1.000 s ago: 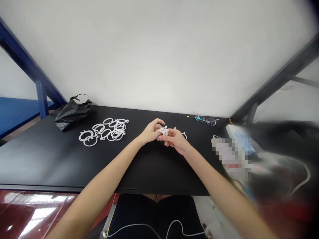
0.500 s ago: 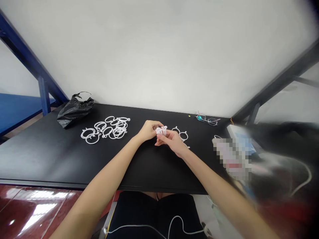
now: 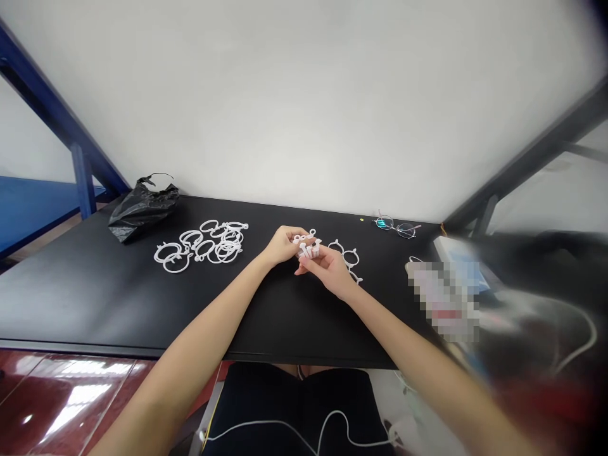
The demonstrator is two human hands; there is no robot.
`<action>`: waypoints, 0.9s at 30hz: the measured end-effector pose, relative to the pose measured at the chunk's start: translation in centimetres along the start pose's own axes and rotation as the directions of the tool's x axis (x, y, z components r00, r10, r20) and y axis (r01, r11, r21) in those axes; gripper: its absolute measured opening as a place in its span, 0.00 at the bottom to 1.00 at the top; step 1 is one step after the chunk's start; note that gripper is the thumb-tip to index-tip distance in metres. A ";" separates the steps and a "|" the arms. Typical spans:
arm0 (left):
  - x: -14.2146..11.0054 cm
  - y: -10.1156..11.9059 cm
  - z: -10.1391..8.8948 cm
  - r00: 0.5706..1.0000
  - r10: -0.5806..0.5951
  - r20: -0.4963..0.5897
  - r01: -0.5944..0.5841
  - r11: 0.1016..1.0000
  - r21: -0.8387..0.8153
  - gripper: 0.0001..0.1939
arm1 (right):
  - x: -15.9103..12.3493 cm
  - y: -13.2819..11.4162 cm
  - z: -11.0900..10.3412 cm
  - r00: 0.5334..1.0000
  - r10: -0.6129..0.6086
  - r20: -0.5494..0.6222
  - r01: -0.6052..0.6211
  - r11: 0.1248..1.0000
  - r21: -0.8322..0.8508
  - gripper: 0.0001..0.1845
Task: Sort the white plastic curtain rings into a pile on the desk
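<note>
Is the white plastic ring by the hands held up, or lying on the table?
Held: the white plastic ring sits between left hand and right hand.

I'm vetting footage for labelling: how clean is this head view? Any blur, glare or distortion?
Head view: the right edge smears into blur, with a pixelated patch over one item; glare streaks the glossy red floor; wide-angle distortion splays the blue frame; the white plastic rings in the left hand and right hand look sharp.
</note>
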State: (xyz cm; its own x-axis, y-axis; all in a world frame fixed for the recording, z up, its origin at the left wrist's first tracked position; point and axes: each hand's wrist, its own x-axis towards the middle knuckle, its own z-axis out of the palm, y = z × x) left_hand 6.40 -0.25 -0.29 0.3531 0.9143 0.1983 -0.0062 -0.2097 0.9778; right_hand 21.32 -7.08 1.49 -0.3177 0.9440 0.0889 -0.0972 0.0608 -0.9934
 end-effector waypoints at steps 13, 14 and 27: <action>-0.1 0.6 0.4 0.971 -0.233 -0.047 0.218 0.951 -0.220 0.02 | 1.0 -0.4 -1.4 0.969 0.067 -0.237 -0.042 0.993 0.109 0.20; 0.0 0.7 0.2 0.954 -0.281 -0.104 0.225 0.902 -0.370 0.02 | 1.1 -0.5 -1.7 0.955 0.067 -0.288 -0.038 0.994 0.105 0.19; 0.7 1.4 -4.7 0.606 -0.595 -0.528 -0.360 0.387 -0.849 0.20 | 1.2 -0.6 -2.1 0.936 0.084 -0.341 -0.074 0.996 0.043 0.16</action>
State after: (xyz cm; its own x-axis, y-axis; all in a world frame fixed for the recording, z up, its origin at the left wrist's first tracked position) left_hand 2.24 1.74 1.56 -0.2765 0.8619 -0.4251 -0.9238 -0.1164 0.3648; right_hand 23.00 -5.34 2.00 0.0155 0.9996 -0.0250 -0.1142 -0.0231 -0.9932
